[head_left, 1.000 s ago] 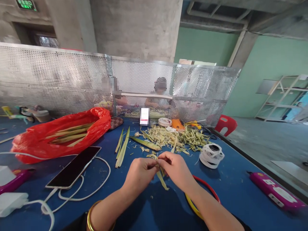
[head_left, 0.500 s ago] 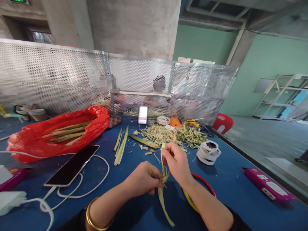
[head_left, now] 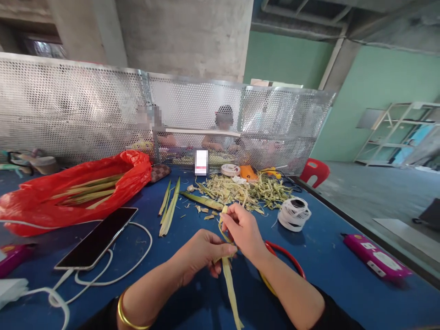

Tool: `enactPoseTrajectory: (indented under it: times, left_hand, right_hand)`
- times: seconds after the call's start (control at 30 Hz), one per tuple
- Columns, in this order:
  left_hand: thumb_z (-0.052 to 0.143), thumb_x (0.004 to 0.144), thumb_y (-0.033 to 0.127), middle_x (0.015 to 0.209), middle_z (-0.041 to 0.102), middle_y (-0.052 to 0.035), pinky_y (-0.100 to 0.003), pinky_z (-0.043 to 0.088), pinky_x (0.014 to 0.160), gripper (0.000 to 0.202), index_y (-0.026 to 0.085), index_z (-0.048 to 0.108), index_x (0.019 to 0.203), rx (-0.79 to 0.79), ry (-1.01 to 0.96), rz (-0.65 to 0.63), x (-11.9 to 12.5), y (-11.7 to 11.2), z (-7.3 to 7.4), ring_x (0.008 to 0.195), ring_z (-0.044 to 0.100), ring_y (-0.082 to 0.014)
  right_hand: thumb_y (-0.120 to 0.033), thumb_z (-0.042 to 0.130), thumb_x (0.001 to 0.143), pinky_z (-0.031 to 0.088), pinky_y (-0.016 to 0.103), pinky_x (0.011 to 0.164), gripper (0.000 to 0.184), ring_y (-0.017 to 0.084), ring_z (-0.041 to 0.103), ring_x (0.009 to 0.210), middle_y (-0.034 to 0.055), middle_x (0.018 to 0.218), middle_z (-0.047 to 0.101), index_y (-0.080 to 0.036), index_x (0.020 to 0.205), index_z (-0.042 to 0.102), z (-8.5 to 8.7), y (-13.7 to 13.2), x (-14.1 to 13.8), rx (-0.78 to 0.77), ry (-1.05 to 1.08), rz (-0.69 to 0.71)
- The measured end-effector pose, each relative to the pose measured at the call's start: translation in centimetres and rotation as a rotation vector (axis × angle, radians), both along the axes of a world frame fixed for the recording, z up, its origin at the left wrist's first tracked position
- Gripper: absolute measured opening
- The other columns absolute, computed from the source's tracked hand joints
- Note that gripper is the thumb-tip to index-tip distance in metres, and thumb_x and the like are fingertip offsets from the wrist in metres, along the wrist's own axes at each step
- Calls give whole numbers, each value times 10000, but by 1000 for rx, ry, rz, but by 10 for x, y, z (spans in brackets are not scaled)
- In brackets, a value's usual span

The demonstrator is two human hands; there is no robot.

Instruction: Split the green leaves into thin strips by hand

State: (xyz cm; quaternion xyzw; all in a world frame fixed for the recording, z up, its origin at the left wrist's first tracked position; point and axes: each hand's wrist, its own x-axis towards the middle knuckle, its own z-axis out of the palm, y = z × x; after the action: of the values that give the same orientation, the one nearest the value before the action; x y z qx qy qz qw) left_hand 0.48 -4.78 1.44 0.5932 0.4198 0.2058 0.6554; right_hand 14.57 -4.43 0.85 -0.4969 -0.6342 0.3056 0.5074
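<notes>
Pinching a pale leaf strip (head_left: pixel 229 284) with both hands here. My left grip (head_left: pixel 206 252) has it partway along, between thumb and fingers, and my right grip (head_left: pixel 242 229), just above and to the right, is nipping the upper end. The tail trails loose below my left thumb, toward me. Can't tell if there's a knot or only a fold under there, my fingers cover it.

What worries me: the strip looks thin and fibrous, so pulling too hard with the right could split it along the grain. If my left thumb eases off, whatever's tucked there could slip. And that tail could snag on the red-and-yellow hoop (head_left: pixel 291 256), which is partly under my right forearm.

Just beyond my grip there's a broad leaf (head_left: pixel 202 200) and a heap of shredded scraps (head_left: pixel 227 188), near enough that a stray bit could get caught up with the strip. A white spool (head_left: pixel 294 215) stands off to the right. Left of my grip are some narrow leaves (head_left: pixel 170 211) on the tabletop (head_left: pixel 326 256), then a phone (head_left: pixel 98 240) whose white cable (head_left: pixel 151 240) loops near my left forearm; a careless elbow could drag it.
</notes>
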Motion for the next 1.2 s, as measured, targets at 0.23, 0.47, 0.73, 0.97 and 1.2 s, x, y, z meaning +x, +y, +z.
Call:
enactPoseTrajectory:
  times: [0.23, 0.47, 0.73, 0.97, 1.2]
  left_hand:
    - [719, 599, 399, 394, 493, 29, -214, 392, 406, 277, 123, 691, 597, 17, 36, 34, 4, -1, -5, 353, 415, -76]
    - [691, 621, 334, 439, 531, 22, -200, 369, 431, 206, 133, 658, 589, -7, -84, 235, 3, 4, 1, 388, 454, -78]
    - [674, 646, 389, 527, 594, -15, -208, 385, 433, 290, 109, 681, 719, -26, -192, 290, -9, 12, 6, 406, 468, -80]
    - [687, 641, 396, 530, 574, 8, -212, 405, 461, 287, 119, 667, 711, -57, -227, 261, -10, 16, -1, 413, 473, -73]
    - [681, 649, 403, 550, 548, 24, -192, 391, 438, 283, 123, 655, 682, 23, -256, 423, -7, 14, 6, 423, 442, -53]
  right_hand:
    - [-358, 558, 810, 468, 232, 519, 223, 110, 560, 483, -13, 579, 634, -192, 684, 477, 4, -2, -6, -149, 305, 59]
    - [-349, 545, 826, 486, 275, 709, 176, 143, 629, 730, 21, 799, 677, -188, 898, 547, 11, 1, 9, -69, 128, 210]
    - [-252, 541, 836, 405, 247, 650, 176, 143, 579, 675, 0, 705, 650, -196, 710, 651, 21, 5, 29, 139, -420, 170]
    - [-243, 523, 865, 370, 302, 787, 201, 159, 592, 720, 7, 725, 670, -218, 702, 638, 9, 10, 24, 355, -606, -73]
    - [-374, 431, 904, 424, 296, 785, 287, 204, 584, 884, 67, 909, 652, -207, 836, 654, 17, 2, 26, 319, -319, -49]
